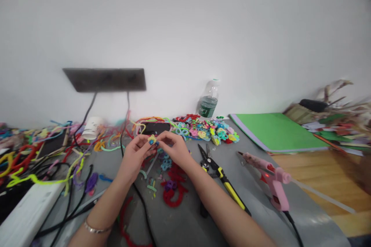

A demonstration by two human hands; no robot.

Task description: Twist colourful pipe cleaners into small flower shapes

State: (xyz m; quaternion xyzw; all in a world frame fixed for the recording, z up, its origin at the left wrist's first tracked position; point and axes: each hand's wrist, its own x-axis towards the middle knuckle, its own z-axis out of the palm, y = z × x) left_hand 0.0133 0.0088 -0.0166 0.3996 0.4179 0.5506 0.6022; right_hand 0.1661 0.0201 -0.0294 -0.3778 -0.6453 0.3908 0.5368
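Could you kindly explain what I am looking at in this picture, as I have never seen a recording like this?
There is no machine here. A person wears a camera on the head, so the single picture looks forward and down at their own two bare hands. The left hand and the right hand pinch a small yellow piece of fuzzy wire between their fingertips, above a grey table. Near them lie a red fuzzy-wire shape, pliers with yellow handles and a pink glue gun. Farther back are a pile of small colourful shapes, a water bottle and green sheets.
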